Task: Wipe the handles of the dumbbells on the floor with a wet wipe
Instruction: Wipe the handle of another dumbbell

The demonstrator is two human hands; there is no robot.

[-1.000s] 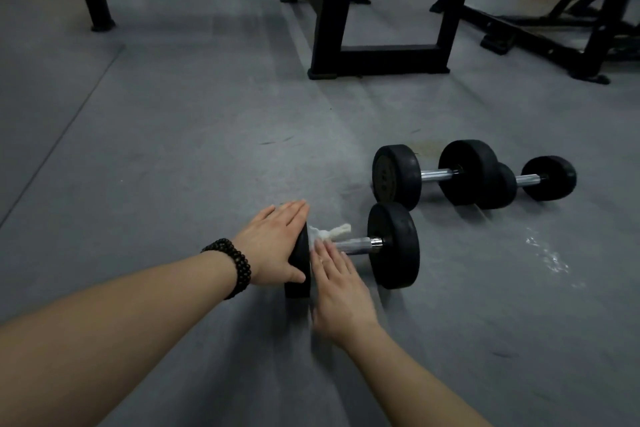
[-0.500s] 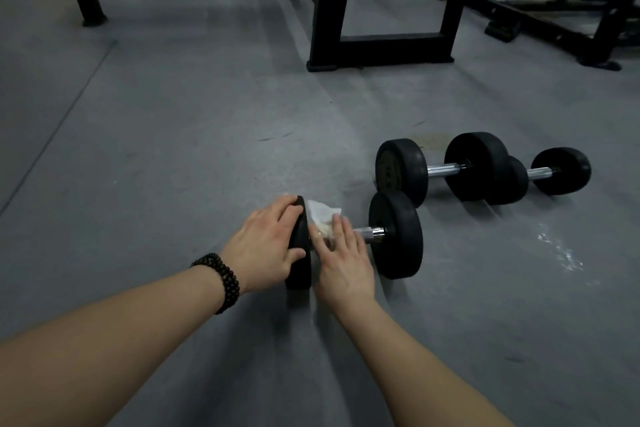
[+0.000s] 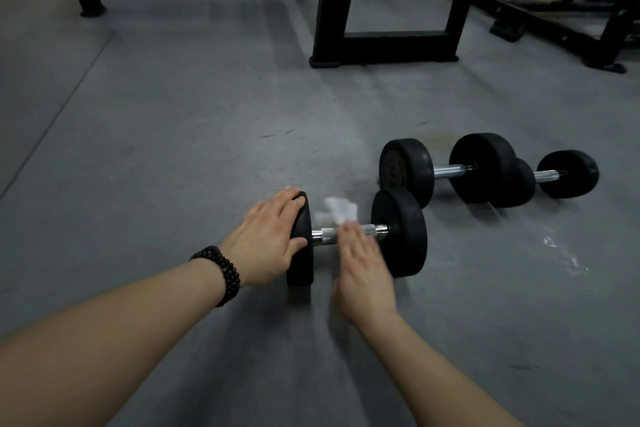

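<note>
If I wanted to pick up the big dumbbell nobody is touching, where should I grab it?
Probably by the shiny bar of the middle dumbbell, coming down from above. It lies flat on the floor, and the bar is thin and bare between two fat black weights.

A single head-worn wide-angle view looks forward and down, close over the grey gym floor (image 3: 173, 149) at the person's outstretched forearms; black steel bench frames (image 3: 381, 45) lie farther off at the top.

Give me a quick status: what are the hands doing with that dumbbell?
Left hand flat on near black dumbbell's end plate. Right hand pressing white wet wipe on chrome handle. Nothing blocking.
</note>
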